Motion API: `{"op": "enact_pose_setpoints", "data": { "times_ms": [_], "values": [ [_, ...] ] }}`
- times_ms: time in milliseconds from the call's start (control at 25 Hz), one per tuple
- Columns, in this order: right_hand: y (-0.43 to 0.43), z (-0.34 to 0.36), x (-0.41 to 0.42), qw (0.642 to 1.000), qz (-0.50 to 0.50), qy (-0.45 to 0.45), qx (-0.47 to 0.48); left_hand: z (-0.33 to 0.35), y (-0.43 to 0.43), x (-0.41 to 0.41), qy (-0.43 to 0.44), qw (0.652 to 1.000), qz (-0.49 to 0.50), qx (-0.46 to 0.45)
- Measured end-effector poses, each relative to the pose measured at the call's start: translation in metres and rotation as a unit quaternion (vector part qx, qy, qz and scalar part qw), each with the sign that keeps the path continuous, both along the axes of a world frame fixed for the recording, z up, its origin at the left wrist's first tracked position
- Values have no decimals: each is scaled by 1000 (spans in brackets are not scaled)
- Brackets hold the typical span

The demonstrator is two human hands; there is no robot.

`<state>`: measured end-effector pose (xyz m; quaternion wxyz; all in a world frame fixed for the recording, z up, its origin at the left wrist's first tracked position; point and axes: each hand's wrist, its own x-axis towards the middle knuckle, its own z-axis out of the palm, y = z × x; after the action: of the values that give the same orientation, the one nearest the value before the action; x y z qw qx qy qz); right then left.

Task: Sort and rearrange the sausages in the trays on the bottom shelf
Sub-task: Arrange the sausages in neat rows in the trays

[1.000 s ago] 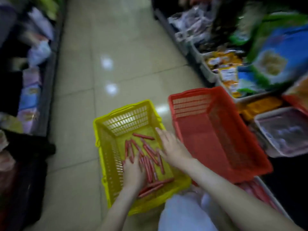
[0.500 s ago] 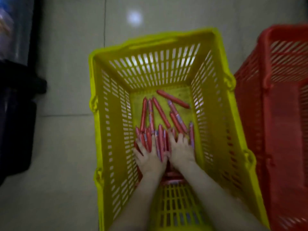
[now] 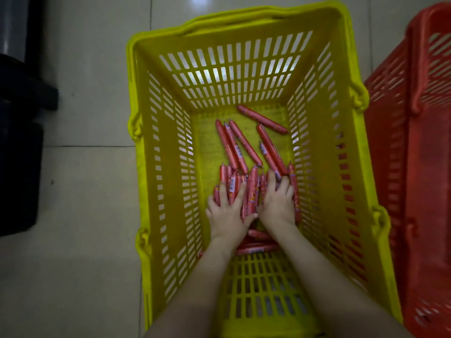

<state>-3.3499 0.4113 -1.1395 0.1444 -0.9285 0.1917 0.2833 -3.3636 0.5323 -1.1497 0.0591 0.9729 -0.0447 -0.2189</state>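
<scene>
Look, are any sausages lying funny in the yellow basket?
One sausage lies slanted alone by the yellow basket's far wall, away from the bunch under the left hand and right hand. Nothing looks spilled or broken.

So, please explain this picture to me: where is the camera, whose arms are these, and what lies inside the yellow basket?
No machine here: a person wears one camera on the head, looking down at their bare arms. The yellow slotted plastic basket stands on a pale tiled floor, beside a red slotted plastic basket. In the yellow one lie thin red wrapped sausages. The left hand and right hand rest with spread fingers on a bunch of them; neither plainly holds anything.
</scene>
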Motion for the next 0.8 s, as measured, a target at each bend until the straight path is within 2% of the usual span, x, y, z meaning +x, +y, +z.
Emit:
{"op": "enact_pose_setpoints", "data": {
  "times_ms": [120,360,480,640,800],
  "values": [
    [-1,-1,-2,1000,-4,1,16,1,-3,1,-2,999,38,-17],
    [-11,-10,-5,992,-67,-28,104,3,-17,3,64,984,103,-134],
    [-17,-12,-7,975,-116,-63,177,5,-14,8,94,970,151,-165],
    [-21,-10,-5,926,-230,-84,288,8,-15,19,124,942,236,-205],
    [-22,-1,5,817,-383,-78,425,15,-10,29,181,910,274,-252]
  ]
}}
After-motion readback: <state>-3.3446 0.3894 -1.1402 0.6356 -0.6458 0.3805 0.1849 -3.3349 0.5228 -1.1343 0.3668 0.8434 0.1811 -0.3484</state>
